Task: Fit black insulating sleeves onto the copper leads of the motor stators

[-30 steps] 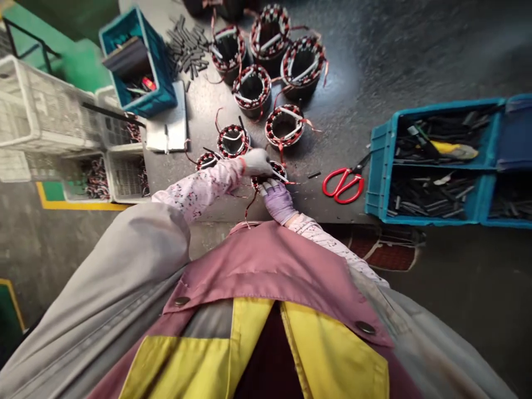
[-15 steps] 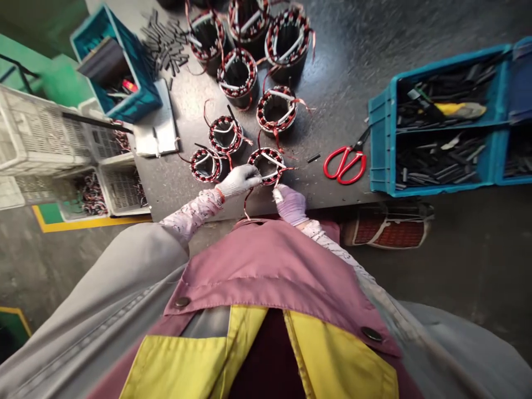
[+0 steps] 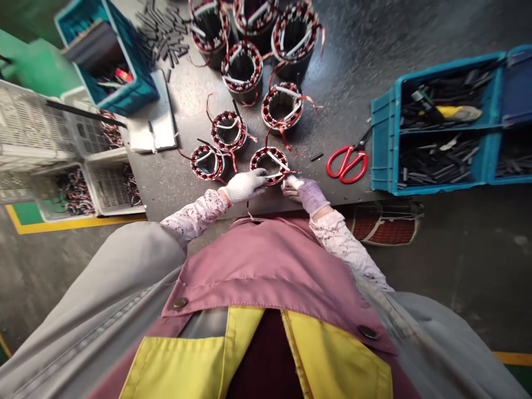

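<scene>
A wound motor stator [image 3: 269, 165] with red and black coil windings and white strips stands on the dark workbench [image 3: 187, 188], nearest my hands. My left hand [image 3: 244, 185], in a white knit glove, grips its near rim. My right hand [image 3: 305, 195], in a glove with a purple back, pinches a thin lead at the stator's right edge. Close by on the left stand two similar stators [image 3: 206, 162] [image 3: 228, 131]. Another stator [image 3: 281, 105] stands beyond, with several more [image 3: 241, 65] farther back.
Red-handled scissors [image 3: 347, 164] lie right of my hands, beside a teal divided crate [image 3: 384, 138] of dark strips. At the far left are a teal bin [image 3: 124, 91], a pile of black sticks [image 3: 162, 34], a metal sheet [image 3: 152, 119] and white crates [image 3: 33, 124] holding wire.
My right hand has moved from the stator's near side to its right edge, onto a lead. The whole view has shifted slightly with my head.
</scene>
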Demonstrator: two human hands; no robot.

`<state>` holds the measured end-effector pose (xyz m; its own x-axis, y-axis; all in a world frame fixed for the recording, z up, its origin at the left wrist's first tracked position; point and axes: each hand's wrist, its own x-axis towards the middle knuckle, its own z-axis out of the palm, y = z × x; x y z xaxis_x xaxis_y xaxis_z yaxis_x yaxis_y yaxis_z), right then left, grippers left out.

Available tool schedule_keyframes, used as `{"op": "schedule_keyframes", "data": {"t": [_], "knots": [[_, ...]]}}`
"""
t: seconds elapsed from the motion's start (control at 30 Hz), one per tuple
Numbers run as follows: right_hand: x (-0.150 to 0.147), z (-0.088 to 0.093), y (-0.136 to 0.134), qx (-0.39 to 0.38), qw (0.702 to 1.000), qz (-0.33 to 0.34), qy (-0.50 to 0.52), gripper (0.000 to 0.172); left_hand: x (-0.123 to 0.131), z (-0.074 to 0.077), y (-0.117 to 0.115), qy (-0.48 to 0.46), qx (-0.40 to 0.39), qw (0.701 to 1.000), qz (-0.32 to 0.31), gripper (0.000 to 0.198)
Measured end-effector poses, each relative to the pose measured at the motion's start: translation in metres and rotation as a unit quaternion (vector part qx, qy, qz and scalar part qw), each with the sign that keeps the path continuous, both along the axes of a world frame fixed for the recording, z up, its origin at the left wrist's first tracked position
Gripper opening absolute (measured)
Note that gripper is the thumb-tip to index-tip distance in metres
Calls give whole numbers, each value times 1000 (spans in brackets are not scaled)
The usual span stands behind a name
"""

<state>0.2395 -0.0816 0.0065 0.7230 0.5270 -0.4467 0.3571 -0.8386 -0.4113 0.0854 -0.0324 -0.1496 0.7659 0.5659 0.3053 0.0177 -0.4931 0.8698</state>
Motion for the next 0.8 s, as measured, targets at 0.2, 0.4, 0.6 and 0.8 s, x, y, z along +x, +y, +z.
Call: {"op": "schedule_keyframes", "data": {"t": [0.2, 0.4, 0.6, 0.8], "knots": [[-9, -3, 15, 17, 995, -49, 86, 9, 0, -10, 8, -59, 1, 998, 17, 30], [-1, 10, 12, 10, 993, -81, 87, 9, 5, -13, 5, -69, -27, 996, 44, 24], [-13, -9, 12, 27, 991, -82, 104, 12, 6, -9, 3, -62, -48, 996, 50, 23], [-15, -11, 12, 77, 986, -95, 117, 10, 3, -6, 5, -34, -51, 997, 42, 23]]}}
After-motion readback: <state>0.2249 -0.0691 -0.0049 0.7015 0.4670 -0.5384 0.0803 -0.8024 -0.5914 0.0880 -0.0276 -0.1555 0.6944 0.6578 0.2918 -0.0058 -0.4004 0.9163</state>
